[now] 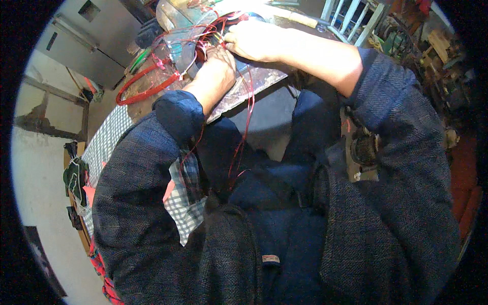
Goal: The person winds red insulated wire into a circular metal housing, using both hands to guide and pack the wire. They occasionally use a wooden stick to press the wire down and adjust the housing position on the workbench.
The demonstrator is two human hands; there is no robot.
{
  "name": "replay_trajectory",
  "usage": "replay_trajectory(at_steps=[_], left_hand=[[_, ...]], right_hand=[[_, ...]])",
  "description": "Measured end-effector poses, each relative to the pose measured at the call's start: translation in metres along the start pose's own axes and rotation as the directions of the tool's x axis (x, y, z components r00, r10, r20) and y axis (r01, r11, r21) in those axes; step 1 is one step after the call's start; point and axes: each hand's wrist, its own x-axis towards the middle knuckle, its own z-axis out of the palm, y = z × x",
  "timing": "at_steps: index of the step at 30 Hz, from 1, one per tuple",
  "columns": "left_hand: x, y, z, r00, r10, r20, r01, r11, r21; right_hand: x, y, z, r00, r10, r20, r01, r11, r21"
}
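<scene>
At the near edge of the worktop, my left hand [219,68] is bent over a cluster of thin wires, its fingers curled in among them. Close against it on the right, my right hand [254,41] pinches at the same spot, with thin red wire [252,96] at the fingertips. Strands of that wire trail over the edge towards my lap. Partly hidden behind both hands is a dark rounded part [189,53] with red wires looping out of it. A bundled loop of red wire [147,94], tied with pink bits, lies to the left.
The worn worktop [264,79] ends just above my knees. A pale-handled tool [303,19] lies at the back, near a light-blue slatted frame [351,20]. Checked cloth [109,132] is on the left, by a grey cabinet [81,40]. Clutter [432,61] fills the right side.
</scene>
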Motion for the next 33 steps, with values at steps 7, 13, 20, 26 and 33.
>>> replay_trajectory(at_steps=[7, 13, 20, 26, 33], left_hand=[[-0.003, -0.001, 0.002, 0.997, 0.058, -0.050, -0.056, 0.998, 0.042], [0.002, 0.000, 0.000, 0.990, 0.122, 0.073, -0.117, 0.991, -0.071], [0.003, -0.006, 0.002, 0.996, 0.060, -0.066, -0.061, 0.998, -0.020], [0.014, -0.011, 0.008, 0.990, 0.139, -0.018, -0.140, 0.981, -0.137], [0.019, -0.018, 0.002, 0.983, 0.165, -0.076, -0.172, 0.981, -0.091]], right_hand=[[0.008, 0.010, 0.039, 0.957, -0.078, -0.280, 0.067, 0.997, -0.050], [0.026, 0.021, 0.048, 0.945, -0.254, -0.204, 0.215, 0.957, -0.194], [0.012, 0.017, 0.032, 0.926, -0.328, -0.188, 0.253, 0.906, -0.338], [-0.007, 0.021, 0.030, 0.918, -0.355, -0.179, 0.246, 0.862, -0.444], [-0.040, 0.022, 0.027, 0.926, -0.128, -0.356, 0.044, 0.971, -0.234]])
